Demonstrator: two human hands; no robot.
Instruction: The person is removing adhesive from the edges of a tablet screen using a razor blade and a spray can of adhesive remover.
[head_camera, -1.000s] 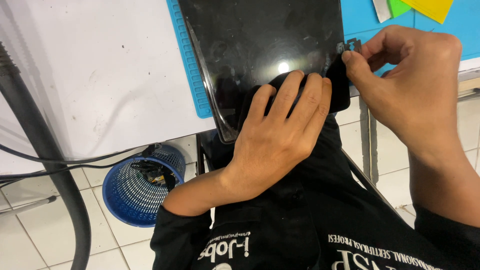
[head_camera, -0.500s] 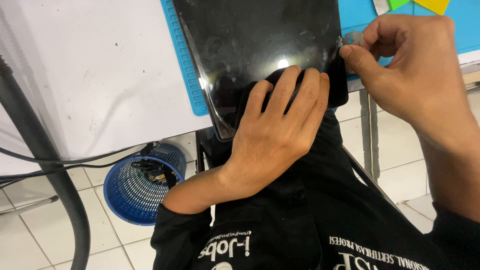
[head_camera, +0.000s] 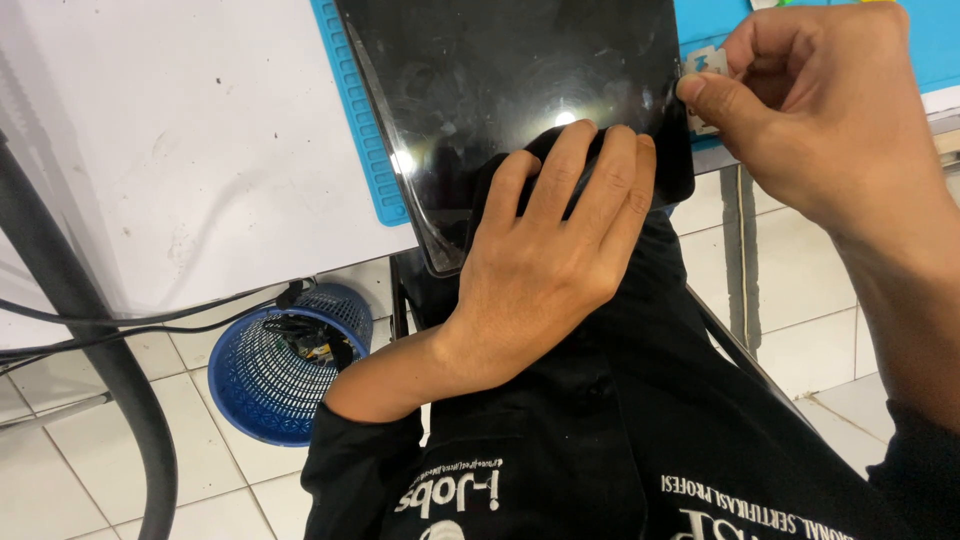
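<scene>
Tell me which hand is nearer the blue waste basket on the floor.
Left. The left hand presses the black tablet, above the basket; the right hand is farther away at the tablet's far edge.

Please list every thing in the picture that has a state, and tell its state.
tablet: lying flat on the blue mat, screen dark
left hand: pressing a black cloth on the tablet
right hand: pinching a small blade at the tablet edge
small blade: held
blue mat: flat on table
blue basket: upright on floor

At frame centre a glossy black tablet (head_camera: 510, 90) lies on a bright blue mat (head_camera: 365, 130). The tabletop (head_camera: 180, 140) at upper left is white. A blue mesh basket (head_camera: 255, 385) stands on white floor tiles (head_camera: 60, 450) at lower left.
</scene>
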